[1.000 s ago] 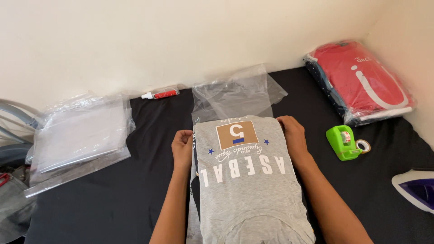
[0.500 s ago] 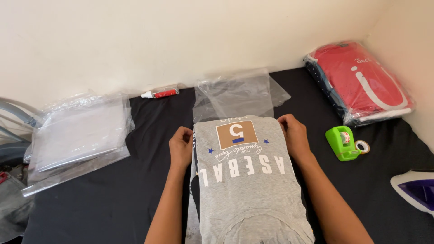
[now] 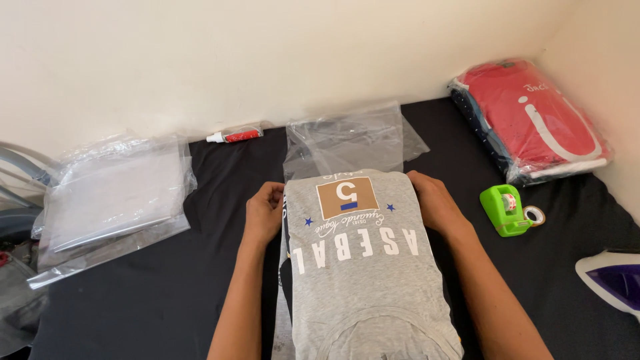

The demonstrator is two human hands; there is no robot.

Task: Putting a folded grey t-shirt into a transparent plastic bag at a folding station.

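While each hand's grip clamps its sides, the folded shirt [image 3: 363, 267] lies lengthwise, collar toward the person.

Around the folded grey printed T-shirt [image 3: 363, 260], bare black table surface [image 3: 213, 200] lies open to its left, up to a stack of clear plastic bags [image 3: 110, 193]. Right of the shirt, a green tape dispenser [image 3: 501, 210] stands near, a purple-and-white iron [image 3: 613, 280] further right. Beyond the shirt, a clear plastic bag [image 3: 347, 137] touches its far edge; a bagged red garment [image 3: 533, 120] fills the far-right corner.
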